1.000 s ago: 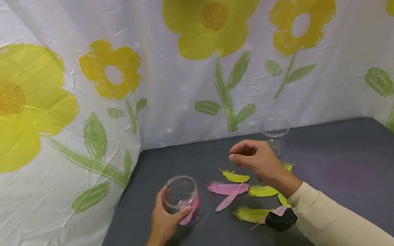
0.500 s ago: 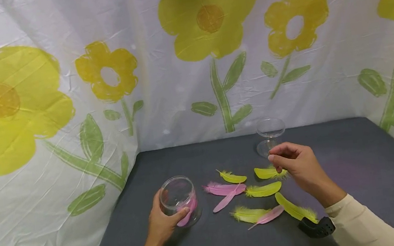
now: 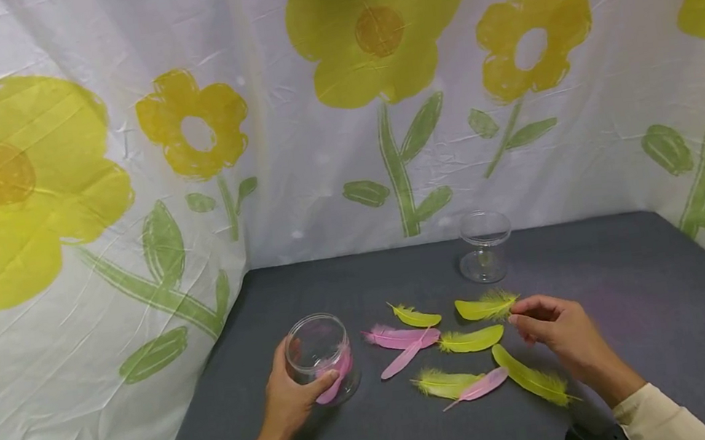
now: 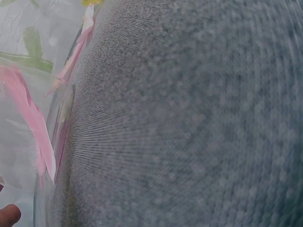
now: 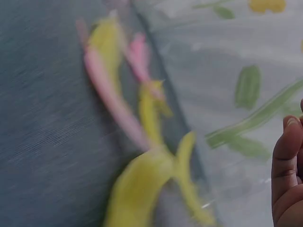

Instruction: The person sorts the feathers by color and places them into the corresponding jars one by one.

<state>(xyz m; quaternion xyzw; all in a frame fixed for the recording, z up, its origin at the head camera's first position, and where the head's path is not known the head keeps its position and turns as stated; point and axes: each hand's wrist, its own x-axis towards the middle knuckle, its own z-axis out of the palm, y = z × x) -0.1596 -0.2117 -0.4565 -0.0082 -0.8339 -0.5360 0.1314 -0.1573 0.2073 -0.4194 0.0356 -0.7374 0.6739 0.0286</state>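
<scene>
In the head view my left hand [image 3: 295, 396] grips a clear jar [image 3: 318, 341], its thumb across the near wall. A pink feather [image 3: 339, 376] is inside the jar. My right hand [image 3: 572, 340] is off to the right, thumb and fingers loosely bent, with nothing visible between them. Its fingertips are close to the fluffy end of a yellow feather [image 3: 479, 309]; whether they touch cannot be made out. Between the hands lie crossed pink feathers [image 3: 403, 337], several yellow feathers such as this long yellow feather [image 3: 530, 376], and a single pink feather [image 3: 486, 385] overlapping a yellow one.
A second clear jar [image 3: 486, 247] stands farther back on the dark grey table [image 3: 360, 278]. Behind and beside the table hangs a white curtain [image 3: 295, 183] printed with yellow flowers.
My right hand has moved from above the middle feathers to the right and nearer to me, uncovering the back jar and yellow feathers. The left hand and its jar keep their place.
</scene>
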